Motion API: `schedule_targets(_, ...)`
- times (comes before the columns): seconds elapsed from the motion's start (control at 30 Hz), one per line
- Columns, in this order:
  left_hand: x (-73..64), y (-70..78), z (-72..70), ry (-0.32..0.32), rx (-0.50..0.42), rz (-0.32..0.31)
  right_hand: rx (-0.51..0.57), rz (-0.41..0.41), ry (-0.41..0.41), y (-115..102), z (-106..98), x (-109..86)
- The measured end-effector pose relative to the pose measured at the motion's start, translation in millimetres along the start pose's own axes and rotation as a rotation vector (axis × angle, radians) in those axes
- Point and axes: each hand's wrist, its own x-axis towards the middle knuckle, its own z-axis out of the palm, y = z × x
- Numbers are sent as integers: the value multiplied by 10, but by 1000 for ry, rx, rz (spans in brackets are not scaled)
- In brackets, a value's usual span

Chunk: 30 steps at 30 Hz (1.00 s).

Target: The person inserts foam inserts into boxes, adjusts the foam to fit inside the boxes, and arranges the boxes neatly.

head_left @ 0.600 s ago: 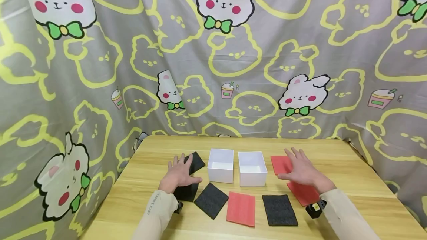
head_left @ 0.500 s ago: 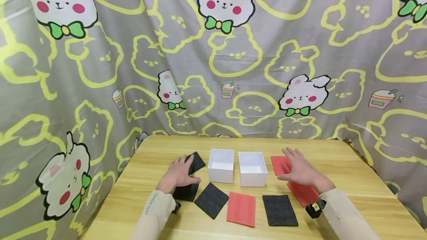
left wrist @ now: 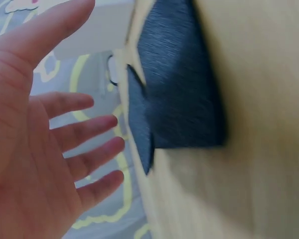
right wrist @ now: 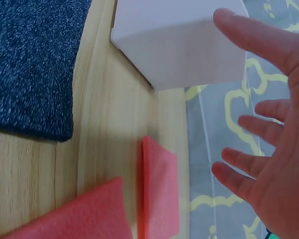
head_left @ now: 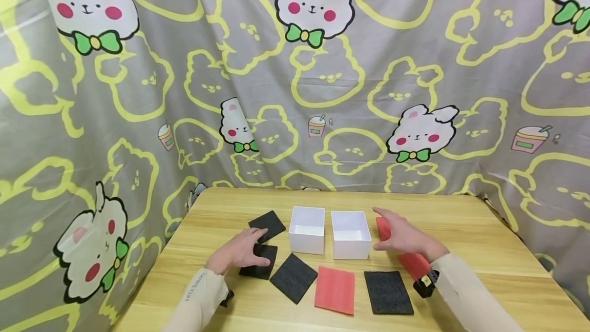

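Observation:
My left hand (head_left: 240, 250) hovers over two black square pads at the left, a nearer one (head_left: 264, 265) and a farther one (head_left: 271, 225). In the left wrist view its fingers spread apart with nothing between them. On the other side, my right hand (head_left: 402, 234) is held above two red pads, the farther (head_left: 381, 225) and the nearer (head_left: 415, 264), both partly covered by it. The right wrist view shows that hand's fingers loose and holding nothing, close to the right white box (right wrist: 189, 50). A left white box (head_left: 307, 245) stands beside it.
Along the front lie a black pad (head_left: 294, 277), a red pad (head_left: 335, 290) and another black pad (head_left: 388, 292). The wooden table (head_left: 498, 250) ends at a patterned curtain (head_left: 345, 91) behind and at the left.
My left hand has drawn back a little toward the left and nearer, uncovering more of the black pads. My right hand has shifted left, toward the right white box.

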Motion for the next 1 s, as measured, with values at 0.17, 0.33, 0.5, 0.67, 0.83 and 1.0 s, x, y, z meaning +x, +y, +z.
schedule_targets(0.17, -51, -88, 52, -21, 6, 69, 93, -4, -56, 14, 53, 64)
schedule_targets(0.33, -73, -139, 111, -36, 13, 115, 173, -35, -82, 42, 99, 90)
schedule_targets(0.5, -47, -167, 147, -41, 37, 127, 206, -51, -99, 60, 122, 120)
schedule_targets(0.67, -27, -189, 169, -49, 48, 119, 243, -55, -117, 67, 144, 140)
schedule_targets(0.83, -28, -186, 176, -48, 54, 120, 279, -47, -144, 74, 157, 161)
schedule_targets(1.0, -11, -185, 188, -57, 82, 119, 306, -51, -164, 84, 161, 187)
